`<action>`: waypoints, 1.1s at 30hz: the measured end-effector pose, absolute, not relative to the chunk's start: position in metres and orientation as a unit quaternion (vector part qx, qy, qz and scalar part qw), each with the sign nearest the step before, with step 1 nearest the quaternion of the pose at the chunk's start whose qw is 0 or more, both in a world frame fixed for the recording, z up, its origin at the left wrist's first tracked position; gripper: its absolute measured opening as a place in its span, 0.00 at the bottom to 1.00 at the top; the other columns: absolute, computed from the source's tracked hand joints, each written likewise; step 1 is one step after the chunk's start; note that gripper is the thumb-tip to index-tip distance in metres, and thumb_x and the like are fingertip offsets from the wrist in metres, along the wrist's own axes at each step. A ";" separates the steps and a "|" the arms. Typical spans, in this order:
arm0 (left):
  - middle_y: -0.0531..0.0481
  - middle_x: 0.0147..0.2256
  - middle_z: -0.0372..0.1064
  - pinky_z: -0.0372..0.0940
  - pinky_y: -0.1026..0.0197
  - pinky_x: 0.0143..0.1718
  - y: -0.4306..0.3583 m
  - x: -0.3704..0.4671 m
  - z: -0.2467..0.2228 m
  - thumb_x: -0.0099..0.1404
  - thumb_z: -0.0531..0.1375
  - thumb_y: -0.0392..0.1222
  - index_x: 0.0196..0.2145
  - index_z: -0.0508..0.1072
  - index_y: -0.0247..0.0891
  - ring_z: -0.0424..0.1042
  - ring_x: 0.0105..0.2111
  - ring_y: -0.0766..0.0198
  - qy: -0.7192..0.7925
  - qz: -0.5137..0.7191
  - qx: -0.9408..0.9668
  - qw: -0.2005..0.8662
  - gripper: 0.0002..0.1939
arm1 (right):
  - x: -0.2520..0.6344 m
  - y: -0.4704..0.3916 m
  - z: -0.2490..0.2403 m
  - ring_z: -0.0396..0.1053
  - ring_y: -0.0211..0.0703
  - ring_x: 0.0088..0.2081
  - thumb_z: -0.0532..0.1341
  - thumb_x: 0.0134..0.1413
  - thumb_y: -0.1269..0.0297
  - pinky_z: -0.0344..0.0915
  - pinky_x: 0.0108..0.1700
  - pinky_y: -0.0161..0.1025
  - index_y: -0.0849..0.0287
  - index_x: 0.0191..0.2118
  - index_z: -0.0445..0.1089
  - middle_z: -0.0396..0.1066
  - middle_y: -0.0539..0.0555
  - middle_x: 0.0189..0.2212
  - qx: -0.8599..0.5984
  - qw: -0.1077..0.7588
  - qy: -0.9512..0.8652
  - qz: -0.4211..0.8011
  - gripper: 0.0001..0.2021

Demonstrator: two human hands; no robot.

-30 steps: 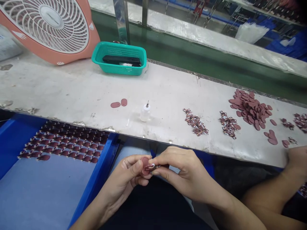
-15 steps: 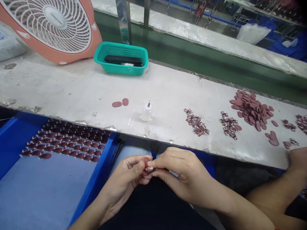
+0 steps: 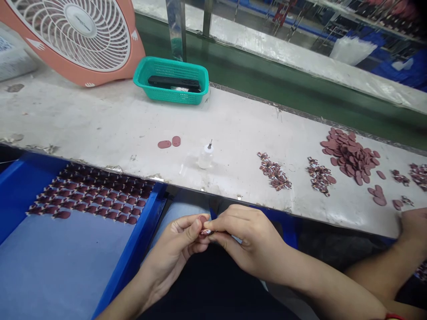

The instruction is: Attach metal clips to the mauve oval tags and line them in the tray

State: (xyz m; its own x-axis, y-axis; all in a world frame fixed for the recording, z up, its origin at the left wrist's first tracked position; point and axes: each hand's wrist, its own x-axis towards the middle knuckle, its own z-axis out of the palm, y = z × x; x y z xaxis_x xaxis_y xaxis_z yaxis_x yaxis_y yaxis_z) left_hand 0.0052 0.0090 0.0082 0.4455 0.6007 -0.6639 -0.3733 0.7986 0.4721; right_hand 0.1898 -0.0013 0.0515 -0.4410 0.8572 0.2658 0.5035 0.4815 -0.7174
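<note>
maroon oval piece [image 3: 202, 221] sits pinched in the left hand [image 3: 182, 242], the right hand [image 3: 248, 238] pinching 1 small patterned piece [image 3: 206, 232] against it.

Bottle [image 3: 206, 157] on bench [image 3: 240, 129], basket [image 3: 171, 94] behind, fan [image 3: 80, 21] left of basket.

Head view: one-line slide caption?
Both hands pinch a small maroon oval piece below a bench with a needle-tipped bottle and maroon piles.

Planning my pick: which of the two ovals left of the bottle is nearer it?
The rounder oval; the longer one lies left of it, farther from the bottle.
</note>
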 end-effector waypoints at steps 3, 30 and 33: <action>0.50 0.23 0.73 0.69 0.72 0.26 0.010 0.005 0.007 0.50 0.76 0.47 0.34 0.82 0.32 0.70 0.23 0.70 0.443 0.291 0.124 0.839 0.17 | 0.188 -0.001 0.048 0.72 0.40 0.30 0.60 0.64 0.73 0.69 0.34 0.36 0.59 0.41 0.73 0.77 0.54 0.31 -0.429 0.318 -0.796 0.285 0.05; 0.52 0.26 0.72 0.69 0.73 0.23 0.008 -0.011 -0.005 0.51 0.76 0.47 0.33 0.82 0.35 0.71 0.24 0.71 0.335 0.310 0.087 0.885 0.15 | 0.178 0.001 0.051 0.68 0.36 0.29 0.65 0.62 0.66 0.66 0.29 0.33 0.57 0.48 0.76 0.75 0.53 0.31 -0.447 0.345 -0.755 0.332 0.09; 0.53 0.25 0.71 0.69 0.73 0.22 0.007 -0.012 -0.004 0.49 0.76 0.48 0.33 0.82 0.36 0.70 0.24 0.71 0.343 0.314 0.085 0.881 0.17 | 0.173 0.003 0.050 0.68 0.35 0.28 0.65 0.62 0.67 0.66 0.30 0.32 0.56 0.46 0.77 0.75 0.51 0.29 -0.444 0.349 -0.754 0.335 0.08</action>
State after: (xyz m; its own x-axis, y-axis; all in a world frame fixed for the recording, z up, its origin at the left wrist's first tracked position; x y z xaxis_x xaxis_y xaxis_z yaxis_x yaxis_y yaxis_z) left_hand -0.0124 0.0065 -0.0041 0.5676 0.6114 -0.5513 -0.4942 0.7886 0.3658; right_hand 0.1734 0.0029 0.0498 -0.3624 0.9034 0.2293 0.4350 0.3815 -0.8156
